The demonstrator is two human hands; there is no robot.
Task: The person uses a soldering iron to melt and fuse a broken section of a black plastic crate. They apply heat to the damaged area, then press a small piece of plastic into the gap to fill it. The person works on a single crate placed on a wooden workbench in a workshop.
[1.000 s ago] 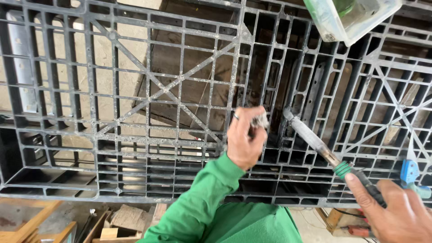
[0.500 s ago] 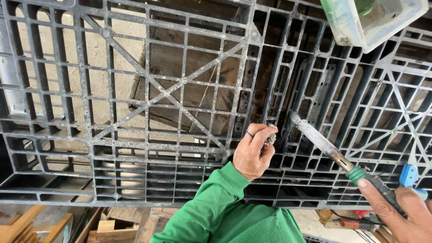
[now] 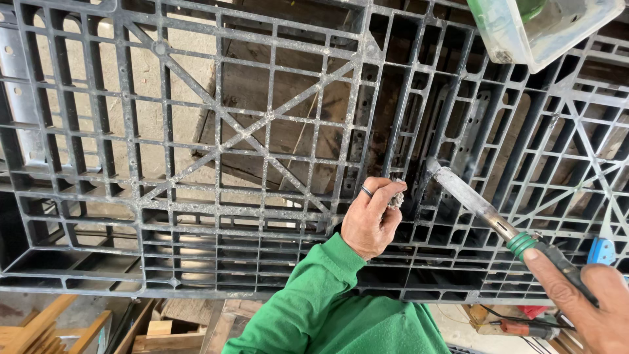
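Observation:
A black plastic pallet [image 3: 196, 164] with an open grid fills the view. My left hand [image 3: 370, 219], in a green sleeve and wearing a ring, pinches a small grey metal piece [image 3: 396, 198] against a pallet rib near the middle. My right hand [image 3: 586, 295] at the lower right grips the dark handle of a soldering-iron-like tool [image 3: 478, 206] with a green collar. Its long metal tip [image 3: 434, 167] rests on the pallet just right of the metal piece.
A clear plastic tub [image 3: 544, 29] sits on the pallet at the top right. A blue object [image 3: 601, 251] lies at the right edge. Wooden pieces [image 3: 46, 328] and an orange tool [image 3: 517, 326] lie on the floor below the pallet.
The view has shifted slightly, so both hands sit a little further right and lower. My left hand still pinches the metal piece, and the tool tip stays beside it.

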